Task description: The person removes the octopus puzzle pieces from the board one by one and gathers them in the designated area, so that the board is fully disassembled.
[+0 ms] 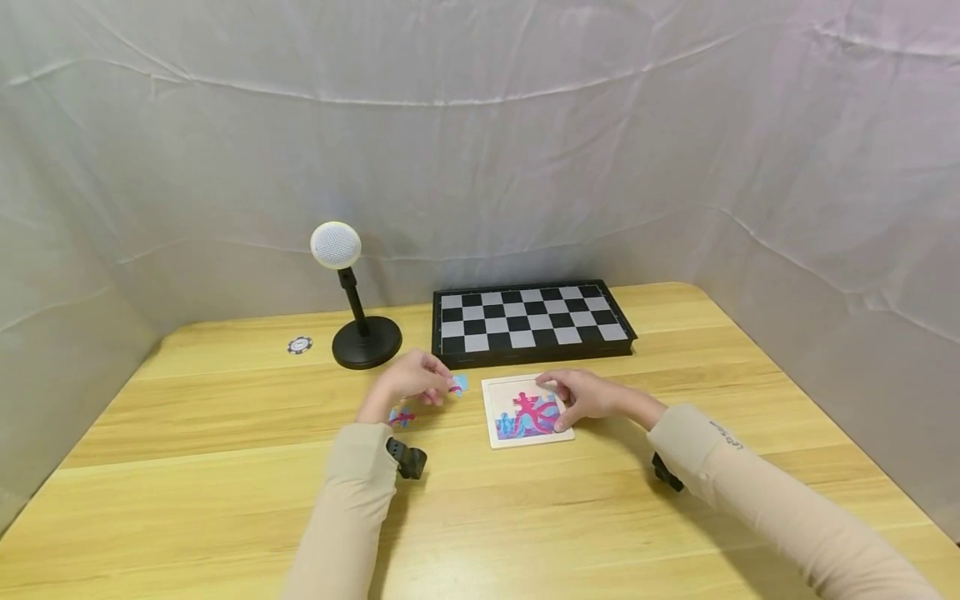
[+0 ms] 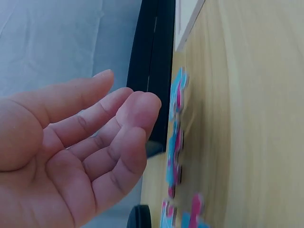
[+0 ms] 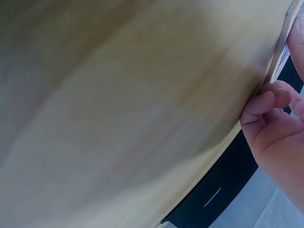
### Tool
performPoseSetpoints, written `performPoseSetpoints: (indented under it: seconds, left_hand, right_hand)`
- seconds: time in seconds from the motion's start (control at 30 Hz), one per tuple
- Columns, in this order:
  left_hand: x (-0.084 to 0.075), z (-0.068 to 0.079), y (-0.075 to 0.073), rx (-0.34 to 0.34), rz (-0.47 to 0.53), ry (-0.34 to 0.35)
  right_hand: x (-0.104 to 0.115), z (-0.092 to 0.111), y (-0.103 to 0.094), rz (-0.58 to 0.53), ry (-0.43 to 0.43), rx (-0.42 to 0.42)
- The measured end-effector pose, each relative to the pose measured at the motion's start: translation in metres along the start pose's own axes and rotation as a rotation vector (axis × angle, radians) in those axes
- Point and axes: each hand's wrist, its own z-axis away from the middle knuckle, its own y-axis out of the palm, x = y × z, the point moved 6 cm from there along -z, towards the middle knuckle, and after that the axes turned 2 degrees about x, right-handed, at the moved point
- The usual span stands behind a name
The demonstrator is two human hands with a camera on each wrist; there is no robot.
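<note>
A square puzzle tray (image 1: 489,417) with a pale frame lies on the table, its lower part filled with pieces showing a pink octopus (image 1: 534,412). My right hand (image 1: 588,395) grips the tray's right side, thumb near the lower corner and index finger by the top edge. In the right wrist view, the other fingers (image 3: 266,102) curl against the tray's edge. Beside a blue and pink puzzle piece (image 1: 460,383), my left hand (image 1: 411,377) hovers with loosely bent fingers. Its palm and fingers (image 2: 109,142) hold nothing in the left wrist view; several loose pieces (image 2: 174,152) lie beyond.
Behind the tray lies a black and white chessboard (image 1: 532,321). A round-headed microphone on a black stand (image 1: 366,342) stands to its left, near a poker chip (image 1: 299,345). More loose puzzle pieces (image 1: 401,417) lie by the left wrist. Pale cloth (image 1: 465,150) hangs around the table.
</note>
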Motion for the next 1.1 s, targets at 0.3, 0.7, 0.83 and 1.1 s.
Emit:
performPoseSetpoints:
  seconds: [0.3, 0.7, 0.83, 1.1]
  left_hand:
    - [-0.01, -0.012, 0.018, 0.031, -0.009, -0.002]
    - [-0.025, -0.027, 0.046, 0.082, -0.075, -0.013]
    - [-0.027, -0.033, 0.055, 0.118, -0.117, -0.003]
    - [-0.03, -0.042, 0.066, 0.13, -0.235, -0.007]
  right_hand:
    - [-0.002, -0.001, 0.0, 0.016, 0.01, 0.0]
    - [-0.009, -0.001, -0.001, 0.001, -0.082, 0.007]
    - [-0.007, -0.001, -0.001, 0.008, -0.026, 0.006]
    - [-0.007, -0.002, 0.0, 0.048, 0.008, 0.005]
